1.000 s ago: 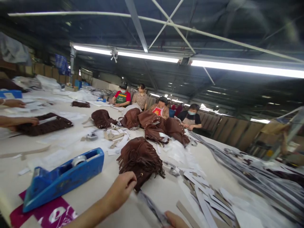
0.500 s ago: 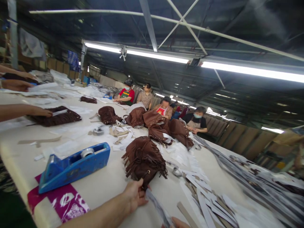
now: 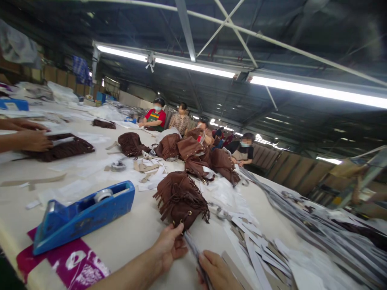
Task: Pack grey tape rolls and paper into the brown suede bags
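Note:
A dark brown fringed bag (image 3: 181,197) with gold eyelets lies on the table in front of me. My left hand (image 3: 171,245) pinches the bag's near edge beside the eyelets, thumb on top. From that edge a greyish strap in clear wrapping (image 3: 192,245) runs toward me. My right hand (image 3: 216,270), low in the picture, is closed around this wrapped strap; its fingertips are partly hidden. Left of my hands stands a blue tape dispenser (image 3: 87,213), resting partly on a purple printed sheet (image 3: 66,262).
Paper strips (image 3: 260,249) lie scattered to the right, with long wrapped straps (image 3: 290,213) beyond. More brown fringed bags (image 3: 196,157) are heaped farther back. At left, a co-worker's hands (image 3: 33,139) touch a dark fringed bag (image 3: 65,147). Several people sit or stand across the table.
My right hand has come up farther into view along the wrapped strap. My left hand stays at the bag's edge. The co-worker's hands at left have moved, and the view has shifted slightly.

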`<state>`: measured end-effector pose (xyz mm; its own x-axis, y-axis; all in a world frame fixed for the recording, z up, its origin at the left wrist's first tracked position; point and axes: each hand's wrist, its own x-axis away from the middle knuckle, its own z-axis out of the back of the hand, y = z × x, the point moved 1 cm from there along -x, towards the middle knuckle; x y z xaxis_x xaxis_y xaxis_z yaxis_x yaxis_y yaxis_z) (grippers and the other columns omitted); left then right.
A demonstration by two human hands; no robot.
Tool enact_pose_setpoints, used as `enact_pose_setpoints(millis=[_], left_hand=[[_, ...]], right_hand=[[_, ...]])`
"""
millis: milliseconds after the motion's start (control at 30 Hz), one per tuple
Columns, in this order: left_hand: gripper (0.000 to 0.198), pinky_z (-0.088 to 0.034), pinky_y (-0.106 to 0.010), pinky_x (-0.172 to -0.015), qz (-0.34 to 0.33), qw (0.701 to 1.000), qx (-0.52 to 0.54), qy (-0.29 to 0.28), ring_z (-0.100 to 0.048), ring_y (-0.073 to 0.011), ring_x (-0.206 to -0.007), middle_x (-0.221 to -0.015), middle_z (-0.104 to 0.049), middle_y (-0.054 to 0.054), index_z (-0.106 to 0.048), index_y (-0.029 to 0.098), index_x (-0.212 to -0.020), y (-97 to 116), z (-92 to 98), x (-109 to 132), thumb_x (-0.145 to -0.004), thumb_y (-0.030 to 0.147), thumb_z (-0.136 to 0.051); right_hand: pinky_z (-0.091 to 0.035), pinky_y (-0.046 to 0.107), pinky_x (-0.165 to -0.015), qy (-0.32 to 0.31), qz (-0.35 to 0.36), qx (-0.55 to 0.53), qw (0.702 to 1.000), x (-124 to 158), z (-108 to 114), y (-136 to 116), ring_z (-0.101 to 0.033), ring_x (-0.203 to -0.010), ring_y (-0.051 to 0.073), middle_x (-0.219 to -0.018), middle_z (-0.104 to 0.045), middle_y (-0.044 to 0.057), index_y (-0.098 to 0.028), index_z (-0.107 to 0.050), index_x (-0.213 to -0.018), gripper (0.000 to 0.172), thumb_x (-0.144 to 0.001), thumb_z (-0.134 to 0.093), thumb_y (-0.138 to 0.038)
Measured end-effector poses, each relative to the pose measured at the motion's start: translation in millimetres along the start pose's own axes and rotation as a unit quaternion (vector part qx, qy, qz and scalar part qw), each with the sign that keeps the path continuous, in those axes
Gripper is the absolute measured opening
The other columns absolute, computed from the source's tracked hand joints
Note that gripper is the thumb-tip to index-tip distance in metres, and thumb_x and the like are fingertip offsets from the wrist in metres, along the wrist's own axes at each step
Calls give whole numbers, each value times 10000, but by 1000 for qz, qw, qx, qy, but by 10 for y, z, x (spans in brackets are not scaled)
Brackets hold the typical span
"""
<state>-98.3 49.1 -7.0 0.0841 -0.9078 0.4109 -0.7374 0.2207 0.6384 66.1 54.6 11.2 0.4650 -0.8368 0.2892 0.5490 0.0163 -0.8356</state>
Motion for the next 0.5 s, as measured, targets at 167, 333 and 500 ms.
enact_pose_setpoints(millis=[167,333,500], left_hand=[[326,-481,-241,-609,59,994,34,-85,-639,-148,-631,-756,-676,-55,-589,140,-862,-55,-46,147,-891,460,-533],[318,-436,-245,-474,85,990,4,-108,-559,-140,-426,-572,-625,-46,-584,110,-737,-207,-185,268,-952,270,-412],[215,-533,-308,-625,37,999,-8,-29,-690,-201,-664,-738,-711,-108,-560,119,-849,-66,-200,193,-950,208,-392]], right_hand=[[-245,180,-352,-33,-55,-143,988,-44,-42,-119,-348,-382,38,-614,-509,-49,-190,-471,-775,464,-699,-532,-644],[-291,171,-366,-61,-30,-182,981,69,-93,-277,-381,-382,34,-566,-499,-71,-178,-479,-772,427,-693,-568,-588],[-437,240,-456,-141,-65,-194,969,279,-23,-216,-587,-461,130,-594,-628,5,-156,-521,-735,291,-598,-622,-392]])
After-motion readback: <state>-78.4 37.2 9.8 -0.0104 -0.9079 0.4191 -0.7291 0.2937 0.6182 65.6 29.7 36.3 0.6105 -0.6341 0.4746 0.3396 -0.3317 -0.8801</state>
